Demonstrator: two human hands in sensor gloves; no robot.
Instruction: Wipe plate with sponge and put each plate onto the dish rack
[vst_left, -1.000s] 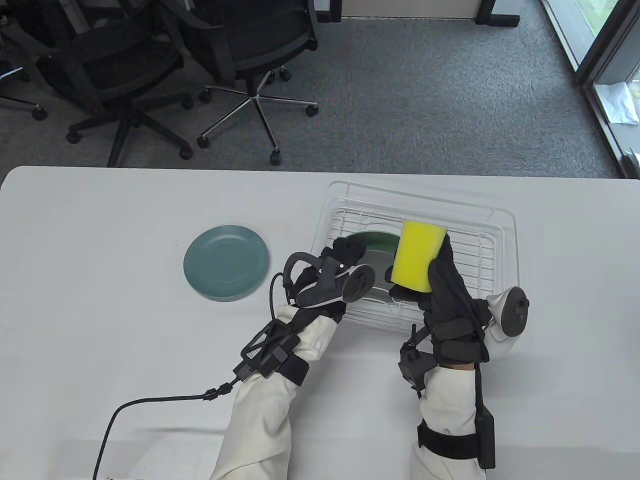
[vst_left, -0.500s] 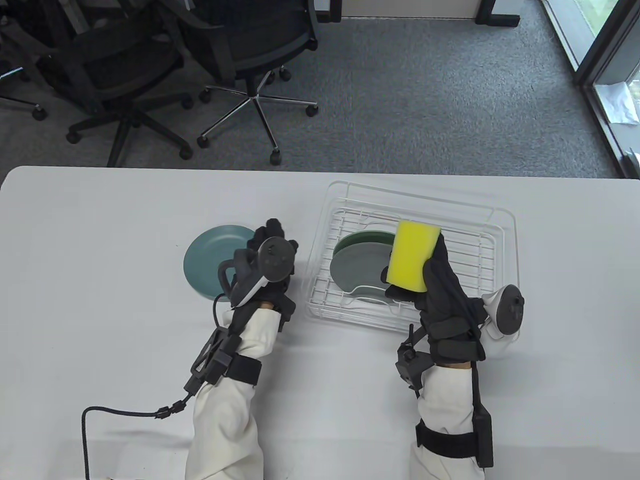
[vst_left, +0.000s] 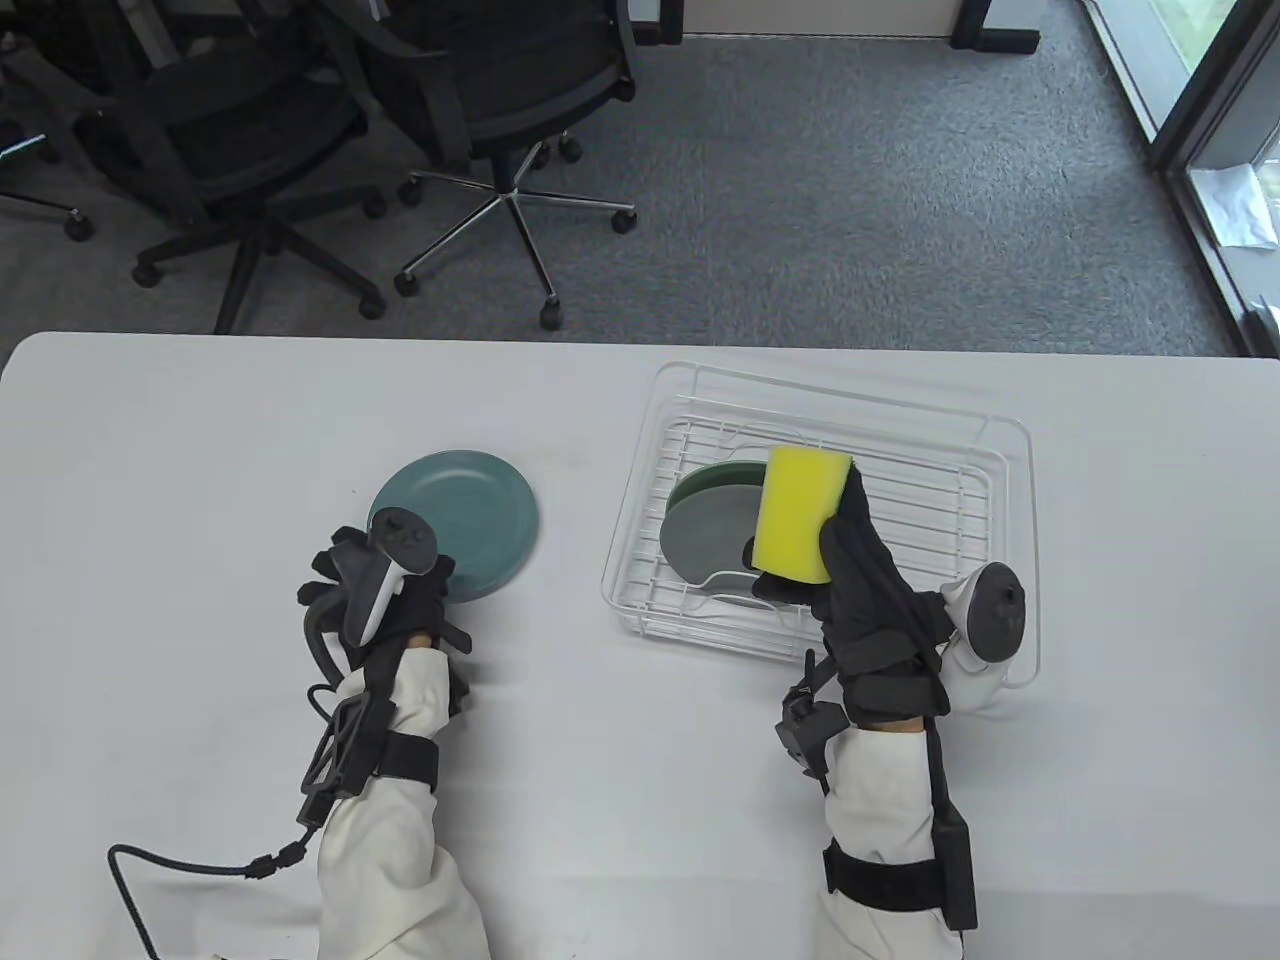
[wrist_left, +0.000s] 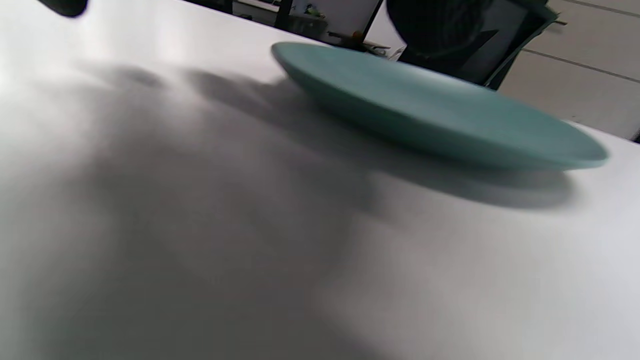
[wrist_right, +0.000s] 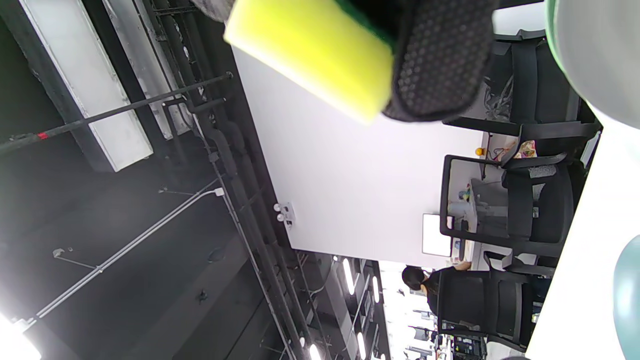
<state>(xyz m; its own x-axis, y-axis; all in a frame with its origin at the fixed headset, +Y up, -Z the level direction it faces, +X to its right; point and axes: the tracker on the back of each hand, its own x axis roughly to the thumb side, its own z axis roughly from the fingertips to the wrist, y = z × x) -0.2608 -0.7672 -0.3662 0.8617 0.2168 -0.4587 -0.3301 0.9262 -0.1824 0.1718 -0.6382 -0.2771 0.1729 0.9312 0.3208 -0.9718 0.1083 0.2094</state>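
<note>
A teal plate (vst_left: 455, 525) lies flat on the white table (vst_left: 200, 450), and its rim fills the left wrist view (wrist_left: 430, 120). My left hand (vst_left: 415, 605) sits at the plate's near-left edge with fingers spread; no finger shows on the plate. My right hand (vst_left: 850, 560) grips a yellow sponge (vst_left: 800, 515) upright above the white wire dish rack (vst_left: 1000, 470). In the right wrist view a fingertip (wrist_right: 435, 65) presses the sponge (wrist_right: 310, 50). A grey plate (vst_left: 705, 535) and a dark green plate (vst_left: 730, 475) lie overlapping in the rack's left part.
Black office chairs (vst_left: 500, 90) stand on the carpet beyond the table's far edge. A black cable (vst_left: 200, 865) trails from my left wrist across the near-left table. The rack's right half (vst_left: 940, 520) holds nothing.
My left hand left the rack, swung left over the teal plate and drew back to its near-left edge. My right hand drifted slightly left with the sponge.
</note>
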